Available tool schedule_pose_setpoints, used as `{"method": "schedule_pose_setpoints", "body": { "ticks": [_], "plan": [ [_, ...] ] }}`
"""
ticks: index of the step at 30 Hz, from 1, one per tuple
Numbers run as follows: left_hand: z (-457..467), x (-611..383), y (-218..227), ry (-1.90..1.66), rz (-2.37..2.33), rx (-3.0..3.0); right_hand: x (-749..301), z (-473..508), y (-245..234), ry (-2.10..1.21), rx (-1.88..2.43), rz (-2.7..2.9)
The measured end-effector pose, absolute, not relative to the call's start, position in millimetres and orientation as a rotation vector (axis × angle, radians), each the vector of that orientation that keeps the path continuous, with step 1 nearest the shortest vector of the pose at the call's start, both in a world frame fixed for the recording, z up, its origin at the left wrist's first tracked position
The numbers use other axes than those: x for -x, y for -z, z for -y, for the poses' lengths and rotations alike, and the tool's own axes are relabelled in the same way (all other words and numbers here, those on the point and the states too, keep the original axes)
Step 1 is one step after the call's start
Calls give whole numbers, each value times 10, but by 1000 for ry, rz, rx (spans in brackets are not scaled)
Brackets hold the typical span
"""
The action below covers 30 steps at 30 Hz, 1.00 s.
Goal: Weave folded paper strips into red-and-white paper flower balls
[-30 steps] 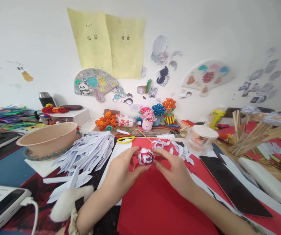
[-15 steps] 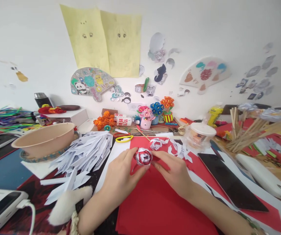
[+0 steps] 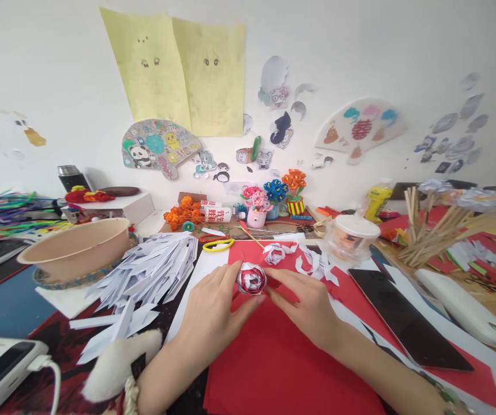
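Note:
A red and white paper rose [image 3: 251,279] is held above the red paper sheets [image 3: 282,363], its layered petals facing me. My left hand [image 3: 215,302] grips its left side, thumb below and fingers behind. From the right, my right hand [image 3: 304,297] pinches what looks like a red edge of the flower, its fingertips partly hidden. Just behind the hands lies a white curled paper rose [image 3: 275,252], with loose white paper curls [image 3: 315,265] to its right.
White folded paper strips [image 3: 148,268] are piled left, beside a beige basin [image 3: 77,245]. Yellow-handled scissors [image 3: 217,245] lie behind my hands. A black tablet-like slab [image 3: 408,320], a lidded plastic tub [image 3: 354,236] and wooden sticks [image 3: 434,225] stand or lie to the right.
The view has shifted very slightly, so everything sits a little farther left. Both hands keep their hold on the paper rose, which is turned a little.

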<state>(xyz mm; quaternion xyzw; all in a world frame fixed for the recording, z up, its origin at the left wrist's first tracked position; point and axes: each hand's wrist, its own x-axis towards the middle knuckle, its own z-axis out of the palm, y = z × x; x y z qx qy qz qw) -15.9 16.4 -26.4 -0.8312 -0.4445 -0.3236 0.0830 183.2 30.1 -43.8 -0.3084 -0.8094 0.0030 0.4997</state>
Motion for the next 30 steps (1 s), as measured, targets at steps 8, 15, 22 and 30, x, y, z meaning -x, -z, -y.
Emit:
{"method": "schedule_pose_setpoints", "body": {
  "ticks": [8, 15, 22, 30],
  "plan": [
    [-135, 110, 260, 1035, 1377, 2431, -1810, -276, 426, 98, 711, 1956],
    [-124, 98, 261, 1049, 1407, 2387, -1788, -217, 368, 295, 653, 1966],
    [-144, 131, 251, 1072, 1385, 2395, -1804, -228, 367, 330, 672, 1979],
    [-165, 149, 201, 1094, 1390, 2498, -1848, -258, 332, 84, 635, 1976]
  ]
}}
